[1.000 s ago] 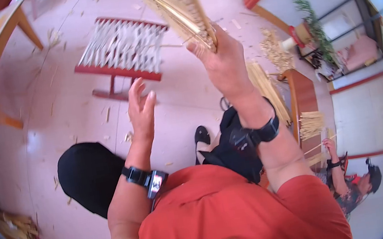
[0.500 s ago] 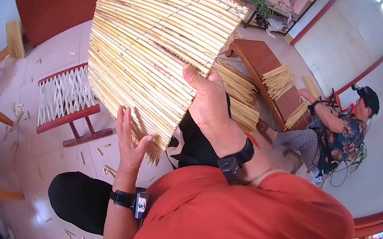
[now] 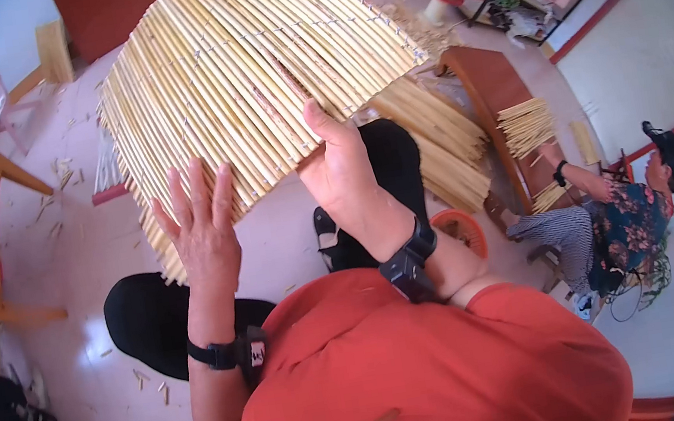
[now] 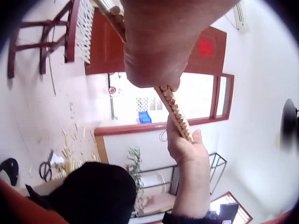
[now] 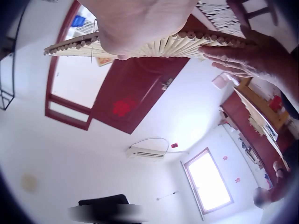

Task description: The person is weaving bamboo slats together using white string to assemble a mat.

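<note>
Your right hand (image 3: 341, 170) grips the stick mat (image 3: 240, 85) by its near edge, your left hand (image 3: 211, 251) lies straight-fingered against it, and up in front of you it wants even support, lest the rows sag.

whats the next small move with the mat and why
Perhaps tighten the left hand on the mat: its fingers lie straight on top, whereas the right hand grips the near edge. The mat spreads beyond both hands, so a firmer hold could steady it.
</note>
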